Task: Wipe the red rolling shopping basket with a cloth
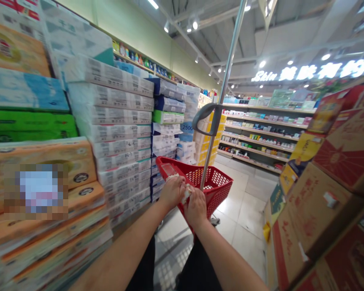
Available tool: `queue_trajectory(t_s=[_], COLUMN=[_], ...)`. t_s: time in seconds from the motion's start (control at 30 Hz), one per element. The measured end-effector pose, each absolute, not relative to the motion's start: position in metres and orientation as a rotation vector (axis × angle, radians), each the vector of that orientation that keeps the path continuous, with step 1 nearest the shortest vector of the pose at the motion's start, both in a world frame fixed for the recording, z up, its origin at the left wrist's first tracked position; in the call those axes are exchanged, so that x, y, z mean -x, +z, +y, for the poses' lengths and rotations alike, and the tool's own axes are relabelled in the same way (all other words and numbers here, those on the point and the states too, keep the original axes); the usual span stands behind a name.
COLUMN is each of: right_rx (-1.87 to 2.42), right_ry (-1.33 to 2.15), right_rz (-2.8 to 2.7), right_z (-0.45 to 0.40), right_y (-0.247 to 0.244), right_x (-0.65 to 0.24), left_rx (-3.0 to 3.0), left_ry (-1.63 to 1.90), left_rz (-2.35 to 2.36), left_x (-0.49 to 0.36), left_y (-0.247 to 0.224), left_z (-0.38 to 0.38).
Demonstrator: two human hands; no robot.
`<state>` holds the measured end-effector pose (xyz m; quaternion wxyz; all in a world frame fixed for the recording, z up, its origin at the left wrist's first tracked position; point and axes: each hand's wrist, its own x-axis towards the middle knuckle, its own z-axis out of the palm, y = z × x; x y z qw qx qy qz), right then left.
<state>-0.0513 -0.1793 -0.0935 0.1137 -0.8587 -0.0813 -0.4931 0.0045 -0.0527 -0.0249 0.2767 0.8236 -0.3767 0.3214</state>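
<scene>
A red plastic shopping cart [220, 192] with a perforated basket is in front of me. My left hand [173, 192] is closed round its handlebar, just left of the middle. Close beside it, my right hand [196, 207] grips the same bar farther right. A crumpled whitish material [187, 193] shows on the bar between the hands and past my left fingers; I cannot tell whether it is wrapping or tissue. A metal pole [226, 74] with a grey looped handle [204, 119] rises from the cart. Part of the basket's inside is hidden.
Stacked white tissue packs [121, 117] and orange packs [42, 161] line the left side. Cardboard cartons [312, 210] stand close on the right. A tiled aisle [236, 198] leads towards shelves [261, 129] of small goods.
</scene>
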Motion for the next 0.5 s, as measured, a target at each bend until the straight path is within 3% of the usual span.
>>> queue_trajectory(t_s=[0.2,0.5], right_rx=[2.488,2.659], right_ry=[-1.464,-1.509], right_rz=[-0.296,-0.237], right_z=[-0.183,-0.184], right_y=[-0.090,-0.094], right_x=[0.056,0.051], left_rx=[-2.073,-2.142], left_ry=[0.683,0.893], left_rz=[-0.899,-1.017], left_x=[-0.013,-0.001], left_y=[-0.019,-0.027], left_z=[-0.056,-0.057])
